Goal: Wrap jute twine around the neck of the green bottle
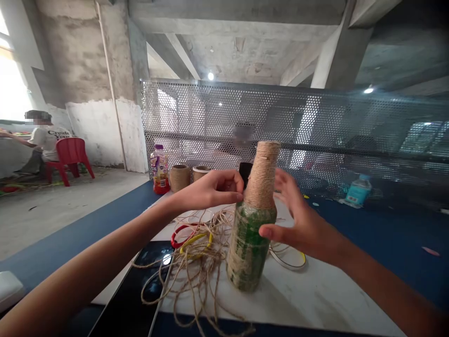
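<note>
On white tabletop [315, 290], twine-wrapped bottle [250, 243]: left hand [210, 189] fingers [231, 185] curled at neck; right hand [301, 220] fingers [286, 187] spread beside.

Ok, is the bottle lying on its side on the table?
No, the twine-wrapped green bottle stands upright on the white panel.

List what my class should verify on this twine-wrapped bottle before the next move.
Bottle upright on the white board: ok.
Left hand touching the neck: ok.
Right hand open beside the bottle, in firm contact: cannot tell.
Green glass body fully covered by twine: not ok, green still shows through.
Loose jute twine free of tangles: not ok, it lies in a heap of loops.
Twine end secured on the bottle: cannot tell.
</note>
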A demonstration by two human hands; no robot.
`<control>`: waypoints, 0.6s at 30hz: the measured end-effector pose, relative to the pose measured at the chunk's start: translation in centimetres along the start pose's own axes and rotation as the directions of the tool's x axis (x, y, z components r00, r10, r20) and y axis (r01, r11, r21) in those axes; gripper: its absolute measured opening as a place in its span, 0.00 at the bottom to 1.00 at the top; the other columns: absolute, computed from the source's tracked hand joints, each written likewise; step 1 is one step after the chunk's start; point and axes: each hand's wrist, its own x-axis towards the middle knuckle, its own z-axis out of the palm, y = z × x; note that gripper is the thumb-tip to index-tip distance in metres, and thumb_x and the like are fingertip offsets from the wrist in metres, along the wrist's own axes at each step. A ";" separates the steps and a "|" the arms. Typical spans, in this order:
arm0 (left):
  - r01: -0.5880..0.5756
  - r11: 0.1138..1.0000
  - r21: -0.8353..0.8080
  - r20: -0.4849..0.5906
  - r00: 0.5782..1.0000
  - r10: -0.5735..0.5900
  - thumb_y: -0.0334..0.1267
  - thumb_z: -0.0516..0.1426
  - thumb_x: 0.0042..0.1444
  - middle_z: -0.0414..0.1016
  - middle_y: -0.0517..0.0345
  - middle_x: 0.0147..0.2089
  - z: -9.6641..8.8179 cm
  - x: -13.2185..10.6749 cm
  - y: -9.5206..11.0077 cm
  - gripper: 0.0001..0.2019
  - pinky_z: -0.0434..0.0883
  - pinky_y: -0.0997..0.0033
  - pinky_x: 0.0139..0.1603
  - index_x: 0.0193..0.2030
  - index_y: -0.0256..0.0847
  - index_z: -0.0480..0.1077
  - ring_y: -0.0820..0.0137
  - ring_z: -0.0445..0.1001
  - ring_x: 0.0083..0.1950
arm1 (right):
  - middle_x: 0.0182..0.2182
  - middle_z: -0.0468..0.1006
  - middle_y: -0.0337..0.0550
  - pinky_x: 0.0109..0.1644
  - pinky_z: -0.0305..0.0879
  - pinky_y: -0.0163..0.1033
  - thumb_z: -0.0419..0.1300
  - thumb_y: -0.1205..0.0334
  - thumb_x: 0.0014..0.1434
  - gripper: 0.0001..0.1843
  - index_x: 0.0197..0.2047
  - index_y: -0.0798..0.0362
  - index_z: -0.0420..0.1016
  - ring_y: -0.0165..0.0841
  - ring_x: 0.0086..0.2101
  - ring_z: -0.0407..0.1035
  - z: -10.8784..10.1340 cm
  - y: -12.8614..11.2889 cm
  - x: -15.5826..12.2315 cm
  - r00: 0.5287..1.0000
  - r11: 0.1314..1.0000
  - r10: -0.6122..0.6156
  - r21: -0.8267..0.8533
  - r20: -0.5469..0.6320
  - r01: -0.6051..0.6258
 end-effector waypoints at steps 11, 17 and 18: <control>0.081 0.997 0.008 0.086 0.993 -0.081 0.42 0.55 0.57 0.69 0.58 0.33 0.0 0.0 -0.2 0.16 0.62 0.74 0.30 0.48 0.33 0.68 0.75 0.63 0.31 | 0.54 0.51 0.50 0.60 0.45 0.66 0.60 0.46 0.56 0.24 0.55 0.42 0.66 0.51 0.52 0.54 0.6 -2.5 -1.2 0.818 0.467 -0.575 -0.827 -0.016 0.312; 0.067 0.998 0.016 0.071 0.995 -0.068 0.42 0.55 0.58 0.67 0.61 0.30 0.0 0.1 -0.4 0.17 0.61 0.75 0.29 0.49 0.33 0.69 0.76 0.62 0.30 | 0.53 0.56 0.51 0.59 0.47 0.64 0.59 0.49 0.57 0.17 0.47 0.47 0.70 0.49 0.51 0.57 0.7 -2.4 -1.1 0.833 0.516 -0.553 -0.788 -0.007 0.336; 0.062 0.998 0.020 0.064 0.996 -0.064 0.43 0.56 0.57 0.66 0.62 0.30 0.0 0.1 -0.5 0.17 0.60 0.76 0.28 0.49 0.33 0.69 0.76 0.61 0.29 | 0.53 0.57 0.51 0.58 0.49 0.63 0.59 0.51 0.58 0.16 0.47 0.47 0.70 0.49 0.51 0.57 0.6 -2.5 -1.1 0.838 0.543 -0.545 -0.768 -0.014 0.340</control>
